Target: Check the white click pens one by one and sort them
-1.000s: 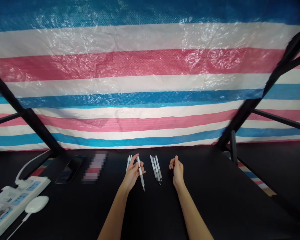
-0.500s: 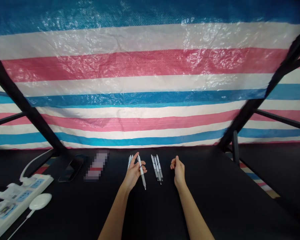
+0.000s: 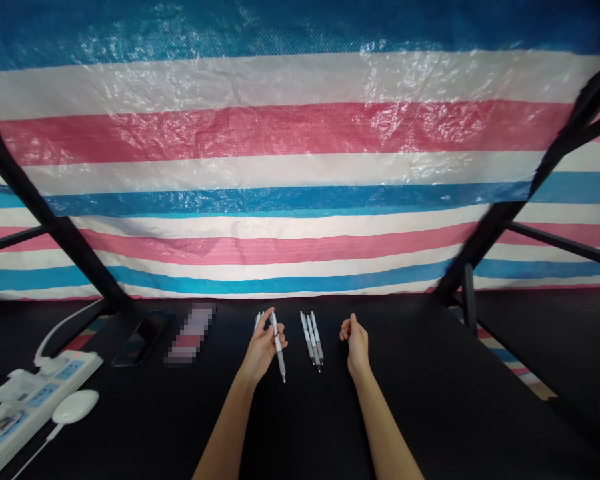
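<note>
A white and grey pen slants tip-down in my left hand, whose fingers are closed around its upper part. Behind that hand, other white pens lie on the black table, partly hidden by the fingers. To the right, three similar pens rest side by side in a small group, their tips toward me. My right hand stays just right of this group, not touching it. Its fingers are curled in, and nothing shows between them.
On the left lie a dark phone and a blurred-out flat item. Nearer are a white power strip with plugs and a white round corded device. Black frame legs and a striped tarp stand behind.
My left hand has shifted very slightly left with the pen still in it. The view has moved a little. My right hand and the pen group look the same.
</note>
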A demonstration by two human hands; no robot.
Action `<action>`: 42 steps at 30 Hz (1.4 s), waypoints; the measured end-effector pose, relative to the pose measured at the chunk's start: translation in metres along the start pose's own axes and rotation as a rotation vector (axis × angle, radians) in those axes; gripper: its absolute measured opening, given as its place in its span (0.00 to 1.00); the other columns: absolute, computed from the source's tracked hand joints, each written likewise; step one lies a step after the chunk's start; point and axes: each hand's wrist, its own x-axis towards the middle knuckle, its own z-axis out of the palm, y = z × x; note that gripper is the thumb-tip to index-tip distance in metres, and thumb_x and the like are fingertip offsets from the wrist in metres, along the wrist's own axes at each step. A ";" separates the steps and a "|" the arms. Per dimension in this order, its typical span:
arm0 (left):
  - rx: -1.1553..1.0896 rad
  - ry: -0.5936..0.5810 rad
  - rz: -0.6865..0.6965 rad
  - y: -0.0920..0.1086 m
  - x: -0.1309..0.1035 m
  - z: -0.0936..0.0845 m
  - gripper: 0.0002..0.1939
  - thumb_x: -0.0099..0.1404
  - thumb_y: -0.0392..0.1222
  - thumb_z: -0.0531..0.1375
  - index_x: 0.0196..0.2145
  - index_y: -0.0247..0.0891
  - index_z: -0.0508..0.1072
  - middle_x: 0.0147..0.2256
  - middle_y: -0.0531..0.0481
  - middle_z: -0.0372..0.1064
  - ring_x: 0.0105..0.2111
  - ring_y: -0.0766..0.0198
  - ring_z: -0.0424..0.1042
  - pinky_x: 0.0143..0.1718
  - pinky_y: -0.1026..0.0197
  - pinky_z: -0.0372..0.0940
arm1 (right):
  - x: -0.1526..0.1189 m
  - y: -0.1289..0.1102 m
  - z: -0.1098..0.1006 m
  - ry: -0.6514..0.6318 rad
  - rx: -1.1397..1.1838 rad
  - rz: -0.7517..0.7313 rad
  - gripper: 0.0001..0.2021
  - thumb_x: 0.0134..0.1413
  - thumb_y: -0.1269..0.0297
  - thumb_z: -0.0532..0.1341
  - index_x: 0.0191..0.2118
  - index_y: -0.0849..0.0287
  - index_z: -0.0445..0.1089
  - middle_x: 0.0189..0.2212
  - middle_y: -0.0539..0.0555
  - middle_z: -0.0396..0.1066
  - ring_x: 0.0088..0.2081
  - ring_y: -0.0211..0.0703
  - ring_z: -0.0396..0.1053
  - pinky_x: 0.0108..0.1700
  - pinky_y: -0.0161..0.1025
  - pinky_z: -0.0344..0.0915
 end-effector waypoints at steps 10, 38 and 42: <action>-0.033 0.037 0.028 0.003 -0.002 -0.006 0.28 0.56 0.41 0.63 0.53 0.46 0.60 0.31 0.54 0.66 0.26 0.72 0.66 0.34 0.63 0.64 | 0.003 0.002 0.003 -0.010 0.020 0.012 0.25 0.43 0.39 0.59 0.17 0.59 0.62 0.13 0.44 0.51 0.17 0.33 0.51 0.21 0.35 0.48; -0.051 0.065 -0.014 0.004 0.005 -0.004 0.26 0.56 0.39 0.64 0.52 0.44 0.64 0.27 0.57 0.64 0.21 0.77 0.63 0.35 0.66 0.66 | 0.006 0.006 0.002 -0.051 -0.046 0.012 0.26 0.44 0.38 0.57 0.18 0.59 0.63 0.13 0.45 0.51 0.17 0.34 0.51 0.21 0.35 0.48; -0.061 0.058 -0.011 0.006 0.003 -0.004 0.25 0.55 0.39 0.64 0.51 0.44 0.65 0.26 0.58 0.63 0.22 0.77 0.62 0.37 0.63 0.67 | 0.005 0.006 0.003 -0.048 -0.048 0.018 0.26 0.43 0.37 0.58 0.18 0.59 0.63 0.13 0.45 0.52 0.17 0.34 0.51 0.21 0.35 0.47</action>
